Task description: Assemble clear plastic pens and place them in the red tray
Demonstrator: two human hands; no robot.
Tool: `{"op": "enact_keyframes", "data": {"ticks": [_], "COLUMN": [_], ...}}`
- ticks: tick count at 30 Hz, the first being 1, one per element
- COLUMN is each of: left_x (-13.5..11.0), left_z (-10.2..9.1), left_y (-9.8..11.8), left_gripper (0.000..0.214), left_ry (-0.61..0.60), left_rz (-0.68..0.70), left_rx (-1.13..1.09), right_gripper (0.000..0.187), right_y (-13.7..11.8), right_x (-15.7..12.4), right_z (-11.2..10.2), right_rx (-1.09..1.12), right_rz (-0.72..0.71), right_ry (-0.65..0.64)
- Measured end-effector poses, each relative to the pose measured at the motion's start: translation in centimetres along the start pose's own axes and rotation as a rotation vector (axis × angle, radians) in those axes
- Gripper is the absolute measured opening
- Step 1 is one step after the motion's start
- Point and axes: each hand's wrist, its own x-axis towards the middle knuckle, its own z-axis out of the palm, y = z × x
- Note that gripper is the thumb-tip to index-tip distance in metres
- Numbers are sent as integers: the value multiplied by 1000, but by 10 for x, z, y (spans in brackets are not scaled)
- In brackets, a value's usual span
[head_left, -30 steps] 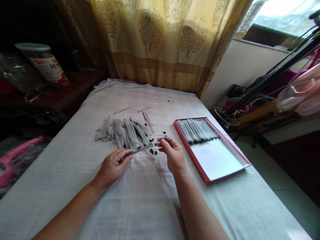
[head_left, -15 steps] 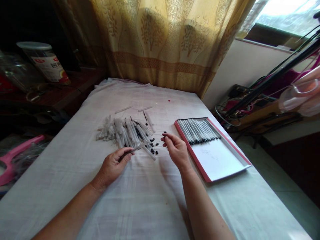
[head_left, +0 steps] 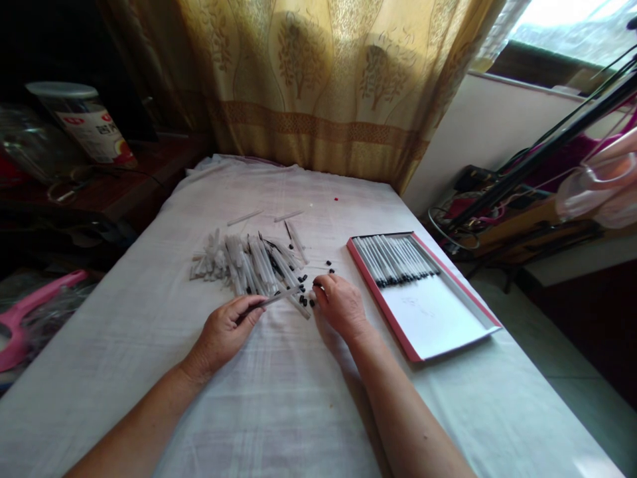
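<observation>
– The fingers of the left hand (head_left: 221, 337), what do they grasp?
– They are closed around a slim, translucent grey plastic tube (head_left: 280, 297). Its free end points to the right and slightly away from the person, above the near edge of the pile.
– And the fingers of the right hand (head_left: 342, 304)?
– They are bent, with the tips close together. Something small and dark shows at the tips, but I cannot tell if it is pinched there or only lies behind.
– Which things are near?
– Small, black, cylinder-shaped caps (head_left: 304, 303) lie between the right hand and the pile. Two more lie just beyond this hand.
– Of what is the pile?
– It is a heap of translucent whitish plastic tubes (head_left: 249, 262), with some dark thin pieces among them, on the white cloth (head_left: 239, 418).
– What is on the right side?
– A shallow cardboard box with red sides (head_left: 385, 311). In its far part, whitish tubes with black ends (head_left: 391, 259) lie side by side.
</observation>
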Motion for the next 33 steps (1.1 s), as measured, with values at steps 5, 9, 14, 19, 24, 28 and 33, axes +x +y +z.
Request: {"op": "enact_keyframes", "data": {"ticks": [5, 9, 14, 19, 24, 28, 33], "left_x": [-2, -4, -5, -5, -5, -4, -5], "left_z": [1, 1, 1, 0, -1, -2, -3], "left_y": [0, 1, 2, 4, 5, 6, 5], "left_gripper": [27, 26, 26, 28, 28, 29, 29], "left_ry": [-15, -47, -56, -68, -88, -89, -95], "left_rz": [100, 167, 216, 235, 242, 262, 284], "left_rx": [47, 83, 129, 165, 184, 203, 230], "right_gripper": [22, 20, 29, 28, 23, 17, 15], "right_y": [-5, -15, -21, -24, -23, -19, -14], "right_x": [-21, -34, -37, -38, -39, -40, -44], "right_z": [2, 7, 6, 4, 6, 7, 5], "right_rx": [665, 1148, 1467, 1426, 1303, 1136, 842], "right_rz": [126, 410, 533, 538, 425, 299, 80], "right_ry": [139, 78, 60, -26, -36, 7, 116]}}
